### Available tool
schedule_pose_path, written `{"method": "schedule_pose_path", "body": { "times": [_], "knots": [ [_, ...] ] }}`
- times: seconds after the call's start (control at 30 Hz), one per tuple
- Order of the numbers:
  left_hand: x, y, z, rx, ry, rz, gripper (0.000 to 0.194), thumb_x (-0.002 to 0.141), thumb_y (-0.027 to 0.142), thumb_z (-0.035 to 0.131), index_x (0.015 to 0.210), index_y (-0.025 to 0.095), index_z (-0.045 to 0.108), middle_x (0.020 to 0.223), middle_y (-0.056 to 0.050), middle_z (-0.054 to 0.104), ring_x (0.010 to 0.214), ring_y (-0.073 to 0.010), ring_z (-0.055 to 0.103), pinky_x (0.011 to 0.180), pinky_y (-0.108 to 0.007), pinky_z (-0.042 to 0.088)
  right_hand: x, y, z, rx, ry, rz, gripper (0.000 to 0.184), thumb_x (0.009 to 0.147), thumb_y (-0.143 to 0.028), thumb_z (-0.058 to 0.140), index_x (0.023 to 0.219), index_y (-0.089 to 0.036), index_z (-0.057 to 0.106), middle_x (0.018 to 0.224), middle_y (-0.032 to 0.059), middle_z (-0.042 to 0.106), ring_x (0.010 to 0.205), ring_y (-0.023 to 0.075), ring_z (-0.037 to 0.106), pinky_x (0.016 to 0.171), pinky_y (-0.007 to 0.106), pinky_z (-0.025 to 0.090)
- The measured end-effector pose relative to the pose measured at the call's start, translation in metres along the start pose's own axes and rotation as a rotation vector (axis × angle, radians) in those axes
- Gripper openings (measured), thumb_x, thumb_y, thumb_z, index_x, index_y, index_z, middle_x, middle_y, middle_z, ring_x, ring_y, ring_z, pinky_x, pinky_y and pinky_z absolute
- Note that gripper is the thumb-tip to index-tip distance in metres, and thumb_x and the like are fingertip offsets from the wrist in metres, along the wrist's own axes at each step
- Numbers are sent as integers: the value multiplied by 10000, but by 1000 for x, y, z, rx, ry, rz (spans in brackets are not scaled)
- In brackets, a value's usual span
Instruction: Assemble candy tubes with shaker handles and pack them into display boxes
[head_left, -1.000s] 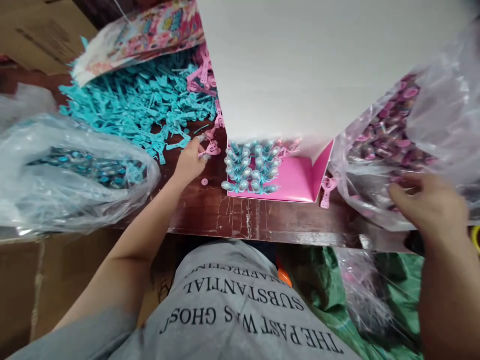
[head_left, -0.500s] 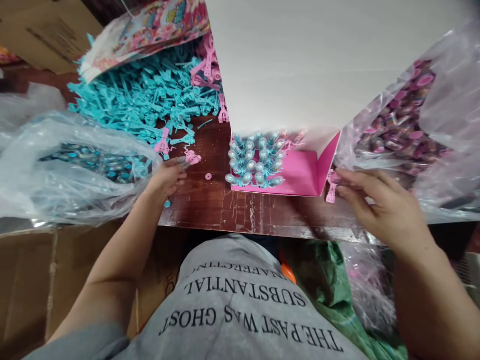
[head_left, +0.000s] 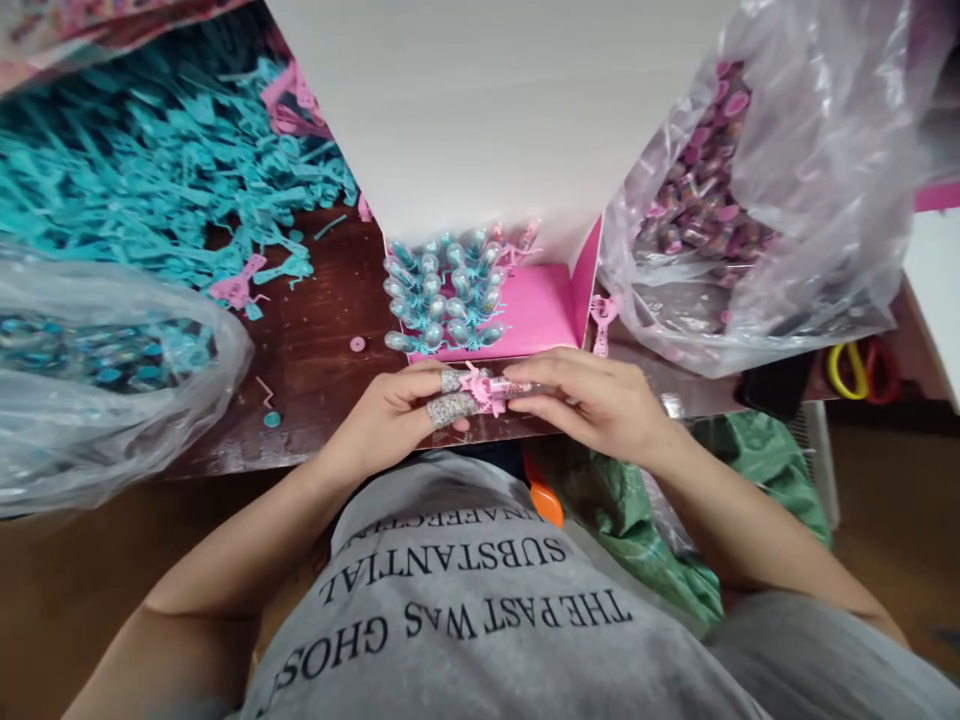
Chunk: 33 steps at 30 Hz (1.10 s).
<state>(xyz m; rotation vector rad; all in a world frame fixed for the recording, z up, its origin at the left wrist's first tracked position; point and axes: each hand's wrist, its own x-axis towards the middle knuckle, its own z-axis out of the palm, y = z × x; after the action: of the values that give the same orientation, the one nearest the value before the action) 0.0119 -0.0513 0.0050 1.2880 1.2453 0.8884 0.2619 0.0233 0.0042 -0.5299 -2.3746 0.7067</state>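
Note:
Just in front of the box, both my hands meet over the table edge. My left hand [head_left: 397, 415], with grey speckled wraps on two fingers, pinches a pink plastic piece [head_left: 478, 388] with a toothed rim. My right hand [head_left: 600, 400] is closed on a small clear pink-tinted capsule [head_left: 523, 388], its end against the pink piece. Behind them stands an open box with a pink floor [head_left: 536, 300]. Rows of teal pieces with clear bulbs [head_left: 442, 290] fill its left side, and a few pink ones [head_left: 521, 240] sit at the back.
Loose teal plastic parts [head_left: 150, 170] are heaped at left, above a clear bag of teal capsules [head_left: 112, 350]. At right a clear bag [head_left: 810, 240] holds pink capsules [head_left: 690, 190]. A pink piece [head_left: 602, 320] lies beside the box. Yellow scissor-like handles [head_left: 847, 370] are at far right.
My hands have come together from either side to the middle. The left brought a pink piece, and the right now holds a capsule. The pink piece by the right hand stays beside the box.

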Motion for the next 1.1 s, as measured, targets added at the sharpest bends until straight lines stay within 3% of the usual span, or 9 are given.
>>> {"method": "schedule_pose_path", "body": {
  "times": [0.13, 0.23, 0.33, 0.5, 0.63, 0.77, 0.9, 1.0, 1.1],
  "knots": [
    [14, -4, 11, 112, -80, 105, 180, 972, 210, 690, 904, 243, 853, 883, -16, 790, 737, -129, 699, 698, -235, 571, -13, 7, -9, -127, -43, -27, 285, 1073, -253, 640, 1356, -256, 676, 1204, 34, 808, 1052, 160, 793, 945, 304, 675],
    [20, -6, 16, 246, -97, 242, 218, 990, 158, 651, 1006, 245, 849, 990, -29, 817, 895, -156, 748, 838, -267, 582, -23, 8, -17, -269, -51, -118, 315, 1051, -193, 653, 1365, -210, 661, 1217, 68, 805, 1056, 183, 791, 903, 310, 687],
    [25, -8, 21, 311, -130, 303, 265, 1005, 134, 615, 1065, 257, 842, 1051, -38, 823, 951, -165, 761, 868, -283, 588, -32, 8, -21, -357, -40, -163, 355, 1045, -139, 621, 1398, -176, 631, 1231, 97, 802, 1048, 202, 790, 833, 313, 696],
    [35, -3, 24, 385, -236, 315, 274, 1003, 144, 580, 1019, 245, 834, 1031, -44, 815, 929, -176, 752, 834, -295, 578, -41, 6, -34, -462, -145, -226, 331, 1082, -96, 468, 1377, -134, 613, 1234, 130, 802, 1094, 221, 785, 737, 298, 689],
    [47, 4, 27, 256, -390, 186, 212, 1002, 254, 653, 872, 214, 816, 873, -33, 769, 790, -152, 706, 718, -252, 547, -48, 8, -43, -408, -173, -249, 408, 1068, -86, 476, 1450, -166, 594, 1273, 121, 788, 1179, 225, 760, 788, 302, 694],
    [49, -1, 38, 207, -365, 180, 189, 984, 199, 651, 908, 225, 823, 892, -25, 786, 795, -147, 721, 719, -239, 562, -57, 12, -35, -256, -91, -107, 425, 1060, -111, 528, 1469, -201, 603, 1258, 110, 785, 1114, 204, 770, 853, 314, 686],
    [44, -17, 52, 528, -159, 484, 292, 983, 108, 552, 1058, 211, 815, 1066, -61, 826, 910, -189, 773, 793, -297, 601, -62, 10, -17, -18, -16, 229, 200, 1077, -297, 624, 1225, -188, 704, 1037, 60, 806, 853, 140, 758, 747, 254, 636],
    [43, -25, 57, 782, -28, 732, 303, 986, 103, 535, 1120, 189, 793, 1126, -84, 832, 870, -219, 779, 775, -348, 598, -59, 6, -13, 296, 3, 548, 318, 1073, -457, 625, 976, -166, 710, 723, -11, 724, 594, 92, 644, 546, 205, 513],
    [48, -21, 56, 753, -5, 717, 310, 1000, 127, 566, 1212, 217, 773, 1162, -73, 824, 939, -226, 782, 827, -355, 610, -54, 19, -32, 516, -71, 607, 466, 1043, -610, 606, 989, -163, 724, 720, -14, 719, 582, 87, 634, 526, 204, 495]
  ]
}}
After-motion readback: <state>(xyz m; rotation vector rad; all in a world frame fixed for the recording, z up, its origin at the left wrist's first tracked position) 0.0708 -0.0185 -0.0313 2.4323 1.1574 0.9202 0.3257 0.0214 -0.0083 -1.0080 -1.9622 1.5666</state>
